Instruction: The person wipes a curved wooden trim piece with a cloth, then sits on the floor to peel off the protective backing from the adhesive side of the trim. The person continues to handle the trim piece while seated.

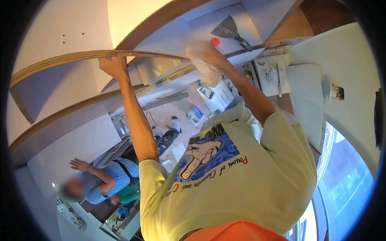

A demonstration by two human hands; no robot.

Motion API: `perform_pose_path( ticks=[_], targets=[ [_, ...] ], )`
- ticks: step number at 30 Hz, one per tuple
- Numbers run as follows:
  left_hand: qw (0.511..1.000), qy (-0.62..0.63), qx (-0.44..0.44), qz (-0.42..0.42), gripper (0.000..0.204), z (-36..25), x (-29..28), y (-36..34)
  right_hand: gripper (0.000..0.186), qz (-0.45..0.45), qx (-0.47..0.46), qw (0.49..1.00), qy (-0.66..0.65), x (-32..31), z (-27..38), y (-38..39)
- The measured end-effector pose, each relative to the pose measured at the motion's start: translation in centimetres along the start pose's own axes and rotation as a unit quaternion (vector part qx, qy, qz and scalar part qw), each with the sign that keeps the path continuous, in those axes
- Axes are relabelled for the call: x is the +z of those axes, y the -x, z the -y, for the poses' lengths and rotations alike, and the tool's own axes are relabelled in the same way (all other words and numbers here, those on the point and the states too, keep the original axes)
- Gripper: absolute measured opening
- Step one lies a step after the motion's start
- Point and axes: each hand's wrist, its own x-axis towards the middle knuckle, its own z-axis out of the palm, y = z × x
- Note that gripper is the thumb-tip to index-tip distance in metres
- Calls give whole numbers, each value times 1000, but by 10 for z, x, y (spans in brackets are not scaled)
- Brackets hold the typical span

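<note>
A long curved wooden board (84, 54) with a layered edge runs along the front of pale cabinet compartments. My left hand (114, 66) is closed around this edge, fingers over the far side. Near the board's right end is my right hand (206, 54), smeared by motion. A crumpled pale cloth (210, 75) hangs from it; its fingers seem closed on the cloth. Beyond that hand, a wide putty knife (227, 29) with a dark handle lies on a pale shelf surface (253, 30). A small red disc (215, 41) lies beside its blade.
Below left, a person in a blue shirt (120, 172) rests a hand on a pale panel (76, 146); someone in green (128, 193) is near. Small items lie on the floor (181, 108). A long thin tool (278, 80) lies right; a bright window (345, 172) stands lower right.
</note>
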Motion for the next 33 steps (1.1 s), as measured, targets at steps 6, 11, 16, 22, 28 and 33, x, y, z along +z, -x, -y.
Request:
perform_pose_path(
  ticks=[6,11,16,22,28,33],
  targets=[
    [1000,-8,-2,-20,15,-6,0,1,39,6,123,992,-32,2,11,-3],
    [1000,14,4,-6,13,-6,0,2,36,-33,-54,998,12,-2,47,14],
    [997,-38,55,-35,12,-1,-1,1,38,-2,25,1000,13,-5,71,5],
    [998,-12,-58,32,11,4,-3,2,39,-12,-33,999,0,3,72,17],
    [999,-26,-45,10,16,7,-1,-2,33,-18,-50,993,108,-4,97,4],
    [999,5,-42,-10,18,7,-4,3,28,-25,-142,987,67,9,186,-8]
  ],
)
